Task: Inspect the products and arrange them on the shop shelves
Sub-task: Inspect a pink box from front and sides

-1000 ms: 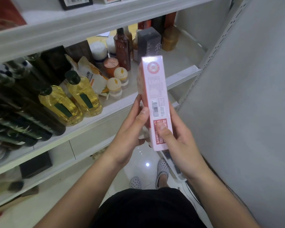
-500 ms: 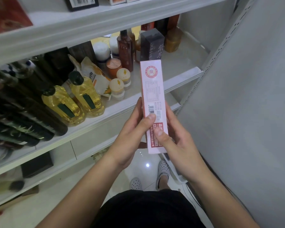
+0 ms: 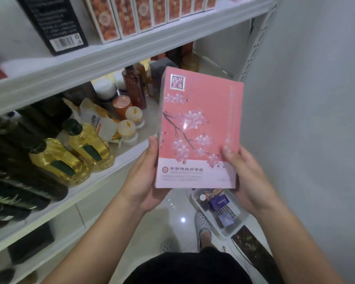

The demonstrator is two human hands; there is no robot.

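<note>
Pink box [image 3: 199,128] with a blossom print on the front, held upright in mid-air, face to camera. It sits in front of the right end of the middle shelf [image 3: 111,173], not touching it. Left hand [image 3: 146,181] grips the lower left edge: thumb laid on the front, palm under the corner, fingers behind the box and hidden. Right hand [image 3: 248,177] grips the lower right edge the same way, thumb on the front, other fingers out of sight. I can make out red characters on the white band at the bottom. The finer print under them and the column down the right side are too blurred to read.

The box covers part of the shelf behind it, including part of a grey carton [image 3: 159,66]. On that shelf:
- two oil bottles [image 3: 59,160] with dark caps
- dark bottles [image 3: 19,181] left of them, smeared and cut by the frame edge
- a yellow-white bag [image 3: 98,121]
- two small jars [image 3: 127,130] with pale lids
- a brown bottle [image 3: 134,87]

Top shelf [image 3: 131,52] carries a row of orange boxes [image 3: 131,15] and a black box [image 3: 53,23] with a barcode, all cropped at the top.

On the floor below the pink box is a clear tub [image 3: 232,230]; I can't identify the small items in it. One perforated shoe [image 3: 201,222] is just beside it. Grey wall [image 3: 316,119] on the right.
</note>
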